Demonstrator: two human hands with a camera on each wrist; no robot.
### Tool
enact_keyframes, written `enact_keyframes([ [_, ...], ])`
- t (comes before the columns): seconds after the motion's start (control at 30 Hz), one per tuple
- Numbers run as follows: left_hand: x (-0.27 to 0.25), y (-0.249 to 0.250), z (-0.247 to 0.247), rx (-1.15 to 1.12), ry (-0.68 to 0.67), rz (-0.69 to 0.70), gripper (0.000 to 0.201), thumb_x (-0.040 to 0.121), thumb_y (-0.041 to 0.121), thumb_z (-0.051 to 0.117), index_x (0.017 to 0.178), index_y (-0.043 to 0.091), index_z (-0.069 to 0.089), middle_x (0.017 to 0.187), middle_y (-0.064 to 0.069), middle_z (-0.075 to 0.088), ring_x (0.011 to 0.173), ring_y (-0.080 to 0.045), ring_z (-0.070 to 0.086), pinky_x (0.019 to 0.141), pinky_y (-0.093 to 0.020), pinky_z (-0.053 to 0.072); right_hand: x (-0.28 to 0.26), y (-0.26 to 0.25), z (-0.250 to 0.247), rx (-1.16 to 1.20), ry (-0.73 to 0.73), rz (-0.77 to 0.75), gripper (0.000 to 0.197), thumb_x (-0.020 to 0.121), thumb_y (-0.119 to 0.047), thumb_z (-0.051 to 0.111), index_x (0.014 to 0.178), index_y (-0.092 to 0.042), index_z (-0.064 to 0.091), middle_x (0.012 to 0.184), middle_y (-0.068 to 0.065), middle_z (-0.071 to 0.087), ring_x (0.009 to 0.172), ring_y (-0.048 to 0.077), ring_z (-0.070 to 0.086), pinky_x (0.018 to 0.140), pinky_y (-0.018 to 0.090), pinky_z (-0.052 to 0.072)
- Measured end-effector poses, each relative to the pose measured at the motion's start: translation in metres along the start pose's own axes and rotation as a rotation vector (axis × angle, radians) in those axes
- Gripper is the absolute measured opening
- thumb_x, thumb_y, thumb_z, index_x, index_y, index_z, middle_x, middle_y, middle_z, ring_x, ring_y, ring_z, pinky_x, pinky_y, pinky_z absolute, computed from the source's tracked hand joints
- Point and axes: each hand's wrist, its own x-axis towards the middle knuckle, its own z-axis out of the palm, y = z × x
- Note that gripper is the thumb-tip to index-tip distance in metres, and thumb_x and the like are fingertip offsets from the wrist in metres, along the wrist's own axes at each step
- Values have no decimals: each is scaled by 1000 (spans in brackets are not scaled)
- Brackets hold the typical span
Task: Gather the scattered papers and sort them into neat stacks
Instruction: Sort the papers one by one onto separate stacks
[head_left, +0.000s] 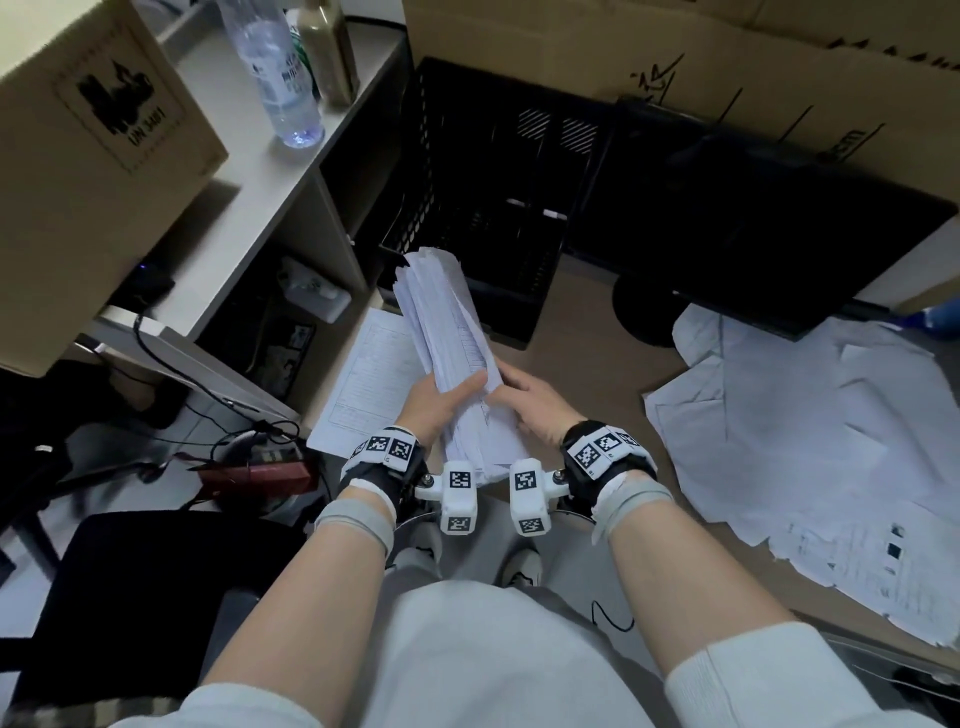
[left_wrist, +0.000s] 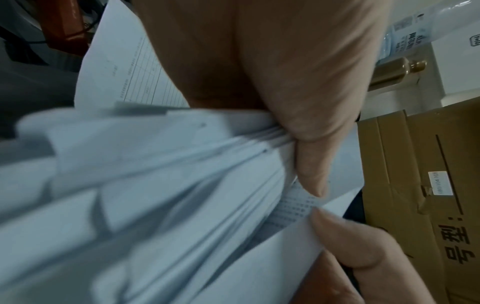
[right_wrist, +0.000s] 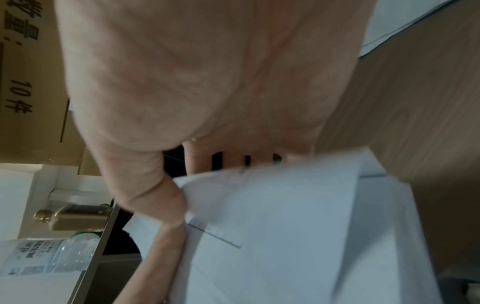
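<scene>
A thick bundle of white papers (head_left: 451, 332) is held between both hands above the floor, curved lengthwise, its far end pointing toward a black crate. My left hand (head_left: 441, 402) grips it from the left, thumb over the top sheets (left_wrist: 182, 195). My right hand (head_left: 524, 402) holds the right side, thumb on the sheets (right_wrist: 272, 226) and fingers curled under. A single printed form (head_left: 363, 384) lies flat on the floor under the bundle. A loose pile of scattered sheets (head_left: 810, 447) covers the floor at the right.
A black mesh crate (head_left: 483, 208) stands beyond the bundle, with dark trays (head_left: 753, 223) to its right. Cardboard boxes (head_left: 675, 57) line the back. A white shelf (head_left: 249, 208) at the left carries a box and bottles (head_left: 275, 73). Cables and a red device (head_left: 260, 473) lie lower left.
</scene>
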Motion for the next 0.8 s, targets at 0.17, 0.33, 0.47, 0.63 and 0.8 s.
enact_keyframes([
  [0.17, 13, 3, -15, 99, 44, -27, 12, 93, 19, 69, 102, 12, 73, 102, -11, 77, 96, -26, 74, 92, -44, 58, 15, -5, 10, -21, 248, 56, 32, 88, -15, 58, 120, -15, 62, 116, 6, 70, 100, 20, 67, 93, 38, 53],
  [0.33, 24, 10, -33, 112, 73, -41, 14, 93, 20, 67, 98, 8, 71, 101, -13, 76, 98, -31, 72, 92, -42, 58, 22, 5, 6, -194, 551, 190, 23, 92, -27, 57, 100, -11, 72, 98, 4, 72, 90, 25, 68, 84, 35, 55],
  [0.47, 29, 9, -47, 110, 93, -53, 15, 95, 24, 65, 95, 9, 68, 99, -13, 73, 94, -31, 70, 89, -42, 55, 25, 9, 5, -233, 636, 190, 21, 92, -26, 54, 79, -16, 69, 85, 2, 70, 78, 25, 64, 68, 31, 52],
  [0.63, 39, 9, -60, 130, 155, -72, 16, 95, 26, 65, 85, 14, 66, 94, -12, 71, 90, -31, 67, 90, -46, 55, 30, 14, 4, -205, 800, 245, 23, 89, -24, 53, 72, -14, 63, 77, 6, 67, 71, 30, 60, 58, 27, 41],
  [0.8, 49, 12, -62, 146, 214, -49, 31, 96, 28, 65, 114, 4, 70, 107, -12, 74, 101, -31, 70, 97, -44, 55, 22, 15, -5, -157, 952, 203, 25, 89, -23, 51, 73, -8, 62, 73, 7, 65, 71, 33, 58, 53, 27, 39],
])
